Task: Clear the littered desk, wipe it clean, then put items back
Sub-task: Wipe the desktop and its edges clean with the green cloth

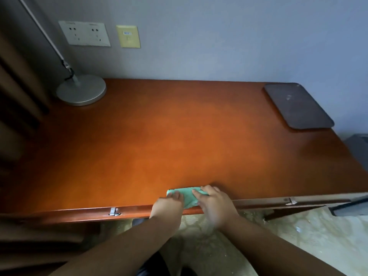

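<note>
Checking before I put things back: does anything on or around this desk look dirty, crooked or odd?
The dark tray at the back right corner of the desk has pale smudges near its middle, so it looks unwiped. What look like scraps lie on the floor under the desk's right end. Nothing else stands out.

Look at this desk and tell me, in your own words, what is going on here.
A person rests both hands on a green cloth at the near edge of the wooden desk, the left hand on its left end, the right hand on its right. A lamp base stands at the far left corner and a dark tray lies at the far right. No litter shows on the desktop, so this looks like the wiping stage.
</note>
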`<state>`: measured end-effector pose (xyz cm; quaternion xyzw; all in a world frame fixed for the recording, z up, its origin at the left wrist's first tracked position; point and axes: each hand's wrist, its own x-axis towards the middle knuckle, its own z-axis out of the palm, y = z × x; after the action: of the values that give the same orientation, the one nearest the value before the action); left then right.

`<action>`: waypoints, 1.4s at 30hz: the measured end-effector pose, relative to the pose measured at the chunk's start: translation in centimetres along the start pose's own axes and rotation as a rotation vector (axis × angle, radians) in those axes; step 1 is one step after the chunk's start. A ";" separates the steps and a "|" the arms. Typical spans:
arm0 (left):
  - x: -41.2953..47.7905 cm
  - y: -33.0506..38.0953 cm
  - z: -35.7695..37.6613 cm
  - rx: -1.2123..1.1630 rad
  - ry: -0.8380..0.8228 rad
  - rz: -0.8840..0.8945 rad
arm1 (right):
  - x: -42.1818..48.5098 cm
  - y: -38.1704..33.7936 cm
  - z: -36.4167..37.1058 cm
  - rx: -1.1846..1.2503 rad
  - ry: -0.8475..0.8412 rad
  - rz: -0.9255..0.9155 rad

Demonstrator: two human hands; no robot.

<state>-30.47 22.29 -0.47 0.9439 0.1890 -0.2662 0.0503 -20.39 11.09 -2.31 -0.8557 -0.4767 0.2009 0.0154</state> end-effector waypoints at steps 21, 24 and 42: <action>25.7 -9.6 -12.3 0.005 0.170 -0.012 | 27.8 6.3 -9.5 -0.021 0.103 0.075; 31.8 -12.3 -15.9 0.014 0.200 -0.008 | 34.2 7.7 -12.1 -0.049 0.120 0.093; 47.4 -14.5 -24.9 0.039 0.334 -0.009 | 49.7 15.6 -18.1 -0.012 0.215 0.204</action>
<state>13.27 56.17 -3.83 0.9749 0.1939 -0.1095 -0.0016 21.82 46.40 -5.41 -0.9163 -0.3841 0.1056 0.0411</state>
